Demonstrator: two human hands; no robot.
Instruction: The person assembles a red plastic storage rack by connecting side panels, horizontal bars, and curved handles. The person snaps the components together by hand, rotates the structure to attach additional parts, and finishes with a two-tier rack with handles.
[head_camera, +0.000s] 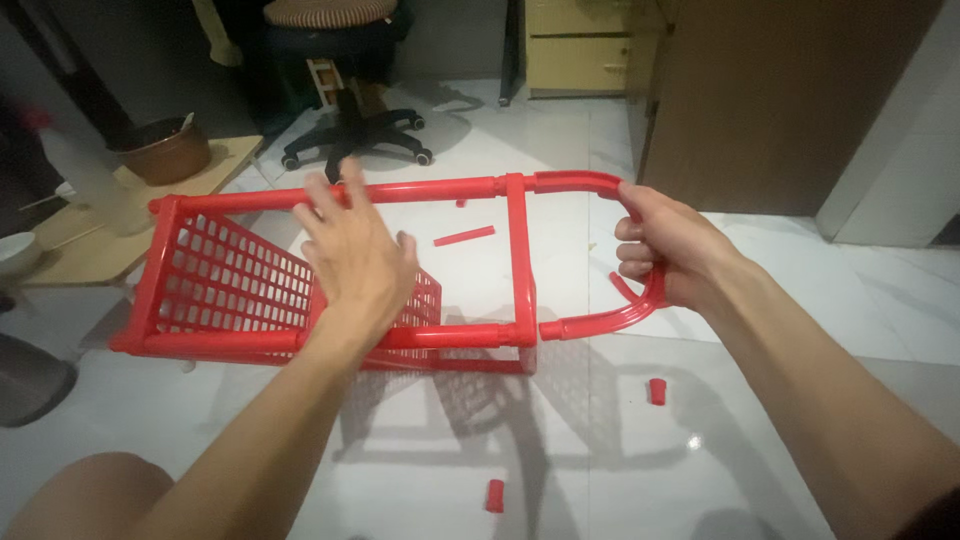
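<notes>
I have a red plastic basket rack (230, 290) held above the white tiled floor (800, 310), at the centre of the view. Its long axis runs left to right, the lattice basket end toward the left and a curved red handle (600, 182) at the right end. The handle's lower arm meets the frame tube just beside a cross post (520, 260).

My right hand (665, 245) is closed around the bend of the handle, fingers wrapped tight. My left hand (355, 250) is spread flat, fingers apart, over the basket's top rail; I cannot tell whether it presses on the lattice.

On the floor below lie loose red pieces: a short rod (463, 236) near the far rail, a small cap (657, 391) to the right, another cap (495, 495) nearer me.

Further out: a black office chair (350, 130) at the top, a low wooden table (90, 250) on the left bearing a brown pot (165, 155), and a pale yellow drawer cabinet (575, 45) by a brown door (780, 100). No labels or packages are legible.
</notes>
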